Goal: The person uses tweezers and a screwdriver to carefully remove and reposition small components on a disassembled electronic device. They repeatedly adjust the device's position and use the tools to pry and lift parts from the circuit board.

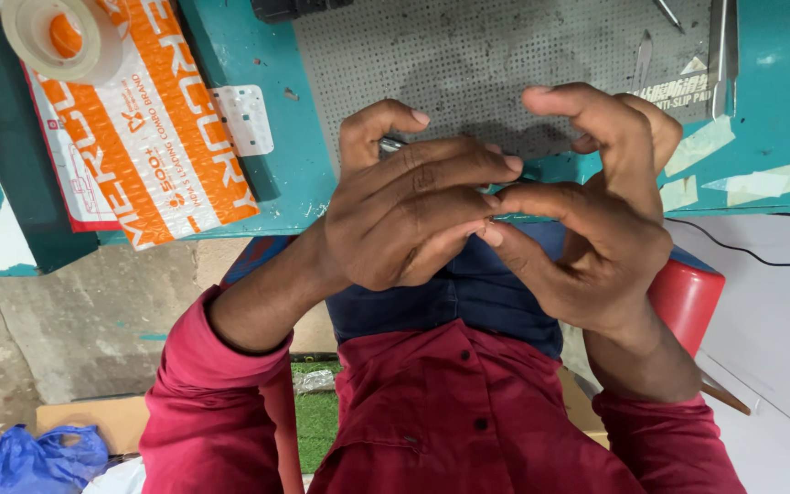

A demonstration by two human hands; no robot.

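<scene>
My left hand (404, 215) and my right hand (596, 210) are held together over the front edge of the teal table (276, 187), above my lap. Their fingertips meet in the middle. A small dark metal piece (389, 144) pokes out behind the left hand's curled index finger, and that hand seems closed on it. The right hand's thumb and middle finger press against the left fingertips, with the index finger raised and bent. Whatever sits between the fingertips is too small to see.
A grey perforated mat (505, 55) lies on the table behind the hands, with slim metal tools (720, 55) at its right. An orange-and-white padded mailer (139, 128) and a tape roll (61, 37) lie at left. A red stool (688, 293) and a black cable (742, 249) are at right.
</scene>
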